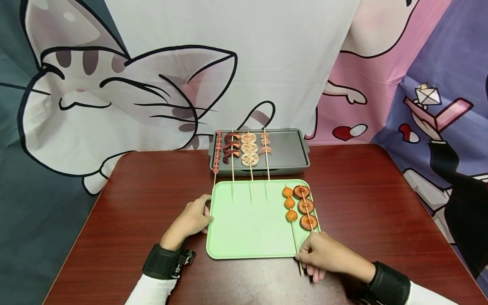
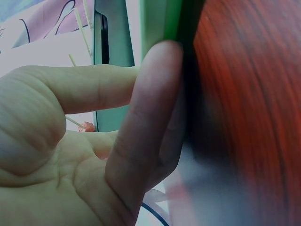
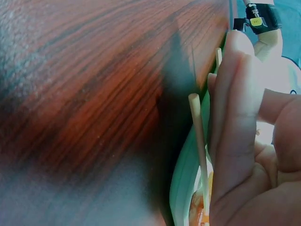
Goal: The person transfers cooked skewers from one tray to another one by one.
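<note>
In the head view, my left hand (image 1: 194,216) grips the left rim of a light green tray (image 1: 248,228), thumb above and fingers at the edge. My right hand (image 1: 322,256) is at the tray's front right corner. Its thumb and fingers pinch the stick of a skewer of orange balls (image 1: 289,203). Beside that lies a skewer of brown mushroom slices (image 1: 306,206), its stick running toward the same hand. A stick end (image 3: 194,97) sticks out past the tray edge in the right wrist view. The left wrist view shows the left fingers (image 2: 155,94) against the green rim.
Behind the tray stands a grey grill pan (image 1: 286,148). Several skewers rest on it: sausage (image 1: 217,152), dark red tentacle pieces (image 1: 231,148), lotus root slices (image 1: 249,149) and pinkish slices (image 1: 265,144). Their sticks reach over the tray's back edge. Printed cloth (image 1: 267,63) hangs behind the brown table (image 1: 160,186).
</note>
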{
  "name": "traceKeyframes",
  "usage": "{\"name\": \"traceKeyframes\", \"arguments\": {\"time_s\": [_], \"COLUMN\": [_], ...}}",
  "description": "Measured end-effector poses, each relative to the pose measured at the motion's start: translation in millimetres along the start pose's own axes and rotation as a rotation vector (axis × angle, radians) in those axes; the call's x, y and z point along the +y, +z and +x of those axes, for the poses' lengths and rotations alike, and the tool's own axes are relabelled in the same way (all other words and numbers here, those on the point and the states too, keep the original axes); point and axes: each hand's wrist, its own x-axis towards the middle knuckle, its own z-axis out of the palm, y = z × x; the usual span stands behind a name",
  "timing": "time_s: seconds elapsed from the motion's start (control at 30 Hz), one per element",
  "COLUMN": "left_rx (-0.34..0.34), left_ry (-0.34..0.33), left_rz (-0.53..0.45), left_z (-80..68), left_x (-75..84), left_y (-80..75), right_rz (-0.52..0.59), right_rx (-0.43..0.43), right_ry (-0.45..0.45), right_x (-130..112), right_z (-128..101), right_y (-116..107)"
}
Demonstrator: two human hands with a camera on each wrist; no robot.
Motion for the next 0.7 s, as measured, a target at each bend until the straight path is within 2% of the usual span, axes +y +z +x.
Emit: {"name": "traceKeyframes", "arguments": {"time_s": [0.3, 0.43, 0.7], "left_rx": [-0.001, -0.008, -0.009], "left_ry": [-0.002, -0.001, -0.004], "left_rz": [-0.005, -0.007, -0.010], "left_z": [-0.6, -0.9, -1.8], "left_x": [1.8, 1.6, 0.4], "left_y": [-0.5, -0.4, -0.1], "right_rz": [-0.019, -0.064, -0.119], "right_rx": [0.010, 0.025, 0.112], "right_ry": [-0.013, -0.017, -0.123], "right_x": [-4, -8, -19], "right_z": [-2, -3, 4], "right_y": [-2, -7, -37]}}
